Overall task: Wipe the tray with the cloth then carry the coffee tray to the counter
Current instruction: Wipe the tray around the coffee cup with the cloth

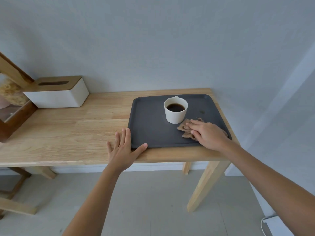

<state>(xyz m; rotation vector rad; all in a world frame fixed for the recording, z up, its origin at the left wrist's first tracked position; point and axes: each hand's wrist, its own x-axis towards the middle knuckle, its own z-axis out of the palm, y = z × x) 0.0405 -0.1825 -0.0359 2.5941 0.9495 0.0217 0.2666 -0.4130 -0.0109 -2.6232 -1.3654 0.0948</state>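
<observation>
A dark grey tray (150,126) lies on the right end of a wooden table (71,133). On it stands a white cup (175,114) filled with black coffee. A small brown stain (202,112) shows on the tray to the right of the cup. My right hand (208,135) presses flat on a crumpled brown cloth (185,127) at the tray's front right, just in front of the cup. My left hand (122,147) rests spread on the table against the tray's front left corner, thumb along its front rim.
A white tissue box (58,94) with a wooden lid stands at the table's back left. A wooden-framed cabinet (10,106) with glass sits at the far left. A wall runs right behind the table. A white plug and cable (269,220) lie on the floor at the lower right.
</observation>
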